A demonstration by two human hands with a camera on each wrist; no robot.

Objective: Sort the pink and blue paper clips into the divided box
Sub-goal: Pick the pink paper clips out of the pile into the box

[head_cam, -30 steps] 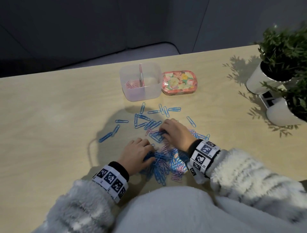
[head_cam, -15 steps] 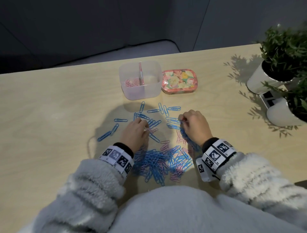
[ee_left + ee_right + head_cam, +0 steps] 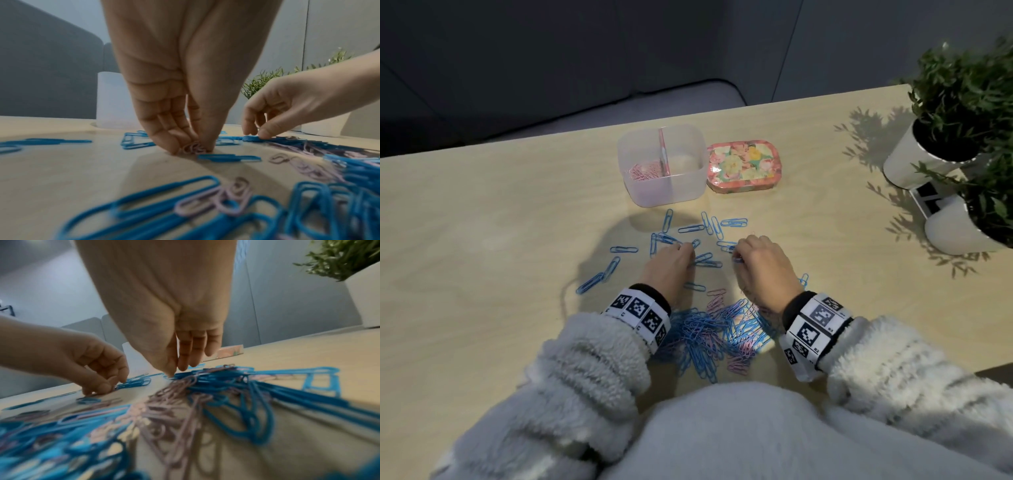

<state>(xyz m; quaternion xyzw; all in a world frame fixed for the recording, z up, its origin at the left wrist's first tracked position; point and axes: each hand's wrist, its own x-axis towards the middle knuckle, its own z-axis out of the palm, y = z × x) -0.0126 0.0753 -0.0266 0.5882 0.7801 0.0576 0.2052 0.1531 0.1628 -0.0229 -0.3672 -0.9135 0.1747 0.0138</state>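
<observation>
A clear divided box [image 3: 690, 192] stands at the far middle of the table, with pink clips [image 3: 643, 170] in its left compartment. A mixed pile of pink and blue paper clips [image 3: 709, 330] lies near me between my wrists. Loose blue clips [image 3: 690, 228] are scattered between pile and box. My left hand [image 3: 688, 253] is beyond the pile; its fingertips [image 3: 176, 146] pinch a small bunch of pink clips [image 3: 194, 148] against the table. My right hand [image 3: 737, 257], fingers curled, pinches a blue clip [image 3: 252, 138] at the pile's far edge with thumb and forefinger [image 3: 171, 372].
A floral tin [image 3: 742, 163] sits just right of the box. Two white pots with green plants [image 3: 962, 113] stand at the table's right edge. The table's far edge [image 3: 517, 142] meets a dark sofa.
Both hands have moved from the top of the pile forward to the loose clips. The left hand has gathered pink clips, and the right hand has shifted right and forward.
</observation>
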